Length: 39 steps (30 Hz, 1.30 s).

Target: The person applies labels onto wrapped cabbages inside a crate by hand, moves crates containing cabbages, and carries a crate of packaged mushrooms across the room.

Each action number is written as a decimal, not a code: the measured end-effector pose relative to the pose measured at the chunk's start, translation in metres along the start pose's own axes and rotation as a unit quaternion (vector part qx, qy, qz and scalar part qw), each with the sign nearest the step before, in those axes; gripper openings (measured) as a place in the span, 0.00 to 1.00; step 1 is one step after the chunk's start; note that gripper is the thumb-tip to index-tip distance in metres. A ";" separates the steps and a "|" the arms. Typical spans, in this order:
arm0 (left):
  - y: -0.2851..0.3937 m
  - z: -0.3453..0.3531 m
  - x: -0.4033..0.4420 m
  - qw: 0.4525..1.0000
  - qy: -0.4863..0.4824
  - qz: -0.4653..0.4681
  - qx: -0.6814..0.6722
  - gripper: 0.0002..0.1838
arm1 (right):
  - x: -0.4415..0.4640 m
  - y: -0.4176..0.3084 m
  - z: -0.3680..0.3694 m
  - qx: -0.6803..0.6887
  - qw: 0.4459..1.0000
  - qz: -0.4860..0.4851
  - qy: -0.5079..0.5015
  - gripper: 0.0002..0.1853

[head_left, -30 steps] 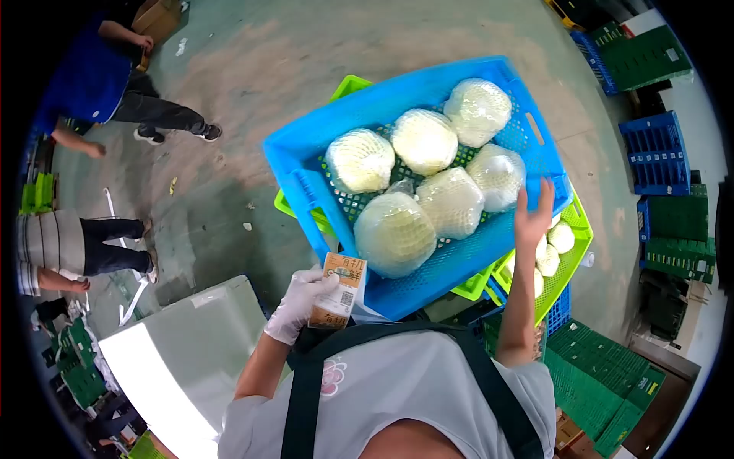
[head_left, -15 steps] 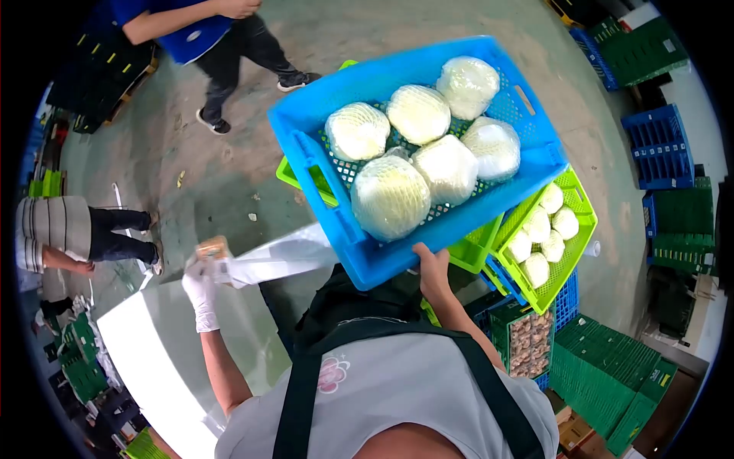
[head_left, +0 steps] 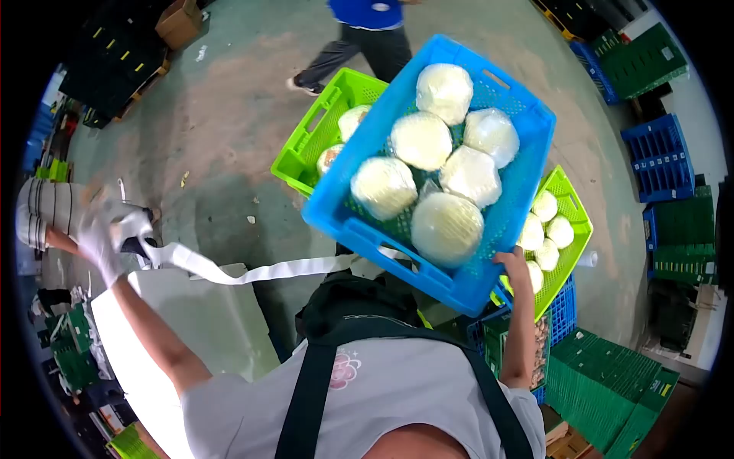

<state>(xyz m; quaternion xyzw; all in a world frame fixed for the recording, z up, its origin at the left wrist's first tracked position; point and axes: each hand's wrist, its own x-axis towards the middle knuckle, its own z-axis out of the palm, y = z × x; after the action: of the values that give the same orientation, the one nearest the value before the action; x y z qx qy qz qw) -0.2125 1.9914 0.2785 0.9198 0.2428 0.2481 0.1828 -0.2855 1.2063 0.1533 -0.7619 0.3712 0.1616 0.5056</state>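
A blue crate (head_left: 348,218) with several wrapped, pale round vegetables (head_left: 421,141) in it sits tilted over green crates. My right hand (head_left: 514,268) grips its near right edge, fingers over the rim. Out at the far left is my left hand (head_left: 102,243), in a white glove and blurred by motion. A long white strip (head_left: 298,268) runs from beside that hand to the near side of the blue crate. What the gloved fingers hold is smeared; a faint brownish shape shows beside them.
Green crates with pale vegetables stand to the left (head_left: 289,157) and right (head_left: 582,222) of the blue one. A white-topped surface (head_left: 214,321) lies at lower left. One person (head_left: 371,34) walks beyond the crates; another (head_left: 53,210) stands left. Stacked green crates (head_left: 604,382) fill the lower right.
My left hand moved far left, drawing out the white strip. The blue crate turned, uncovering more of the left green crate. My right hand moved right along its edge. The person in blue moved right.
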 end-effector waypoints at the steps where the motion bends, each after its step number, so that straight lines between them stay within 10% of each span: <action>1: 0.009 0.031 0.012 0.981 -0.099 0.042 -0.164 0.13 | 0.007 -0.004 -0.017 -0.017 1.000 0.001 0.002 0.20; 4: 0.188 0.112 -0.011 0.857 -0.339 -0.150 -0.359 0.12 | 0.020 -0.036 -0.049 -0.045 0.999 0.015 0.018 0.23; 10: 0.333 0.313 -0.033 0.618 -0.691 -0.028 -0.373 0.17 | 0.088 -0.097 -0.060 -0.203 0.967 0.035 0.148 0.31; 11: 0.341 0.351 -0.034 0.694 -0.619 0.141 -0.340 0.20 | 0.105 -0.100 -0.056 -0.205 0.967 0.034 0.147 0.31; 14: 0.373 0.428 -0.005 0.630 -0.695 0.017 -0.346 0.19 | 0.184 -0.090 -0.055 -0.328 0.905 -0.126 0.239 0.37; 18: 0.381 0.487 0.046 0.615 -0.711 0.001 -0.343 0.18 | 0.241 -0.135 -0.008 -0.341 0.910 -0.008 0.237 0.41; 21: 0.369 0.522 0.074 0.581 -0.727 -0.006 -0.367 0.19 | 0.266 -0.158 0.027 -0.373 0.847 -0.198 0.323 0.30; 22: 0.365 0.530 0.081 0.599 -0.713 0.013 -0.366 0.18 | 0.260 -0.191 0.045 -0.363 0.896 0.026 0.255 0.40; 23: 0.358 0.534 0.089 0.599 -0.711 0.008 -0.368 0.18 | 0.258 -0.202 0.063 -0.367 0.895 0.024 0.253 0.40; 30: 0.272 0.488 0.068 0.671 -0.655 0.060 -0.342 0.16 | 0.236 -0.210 0.130 -0.361 0.873 -0.063 0.322 0.25; 39: 0.222 0.355 -0.029 0.702 -0.569 -0.170 -0.393 0.17 | 0.207 -0.207 0.105 -0.423 0.845 -0.190 0.267 0.18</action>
<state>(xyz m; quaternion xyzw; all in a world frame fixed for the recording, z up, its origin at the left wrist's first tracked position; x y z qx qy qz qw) 0.0382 1.7187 0.0813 0.6736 0.1253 -0.2854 0.6702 0.0181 1.2611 0.1139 -0.9711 0.2357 -0.0060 0.0358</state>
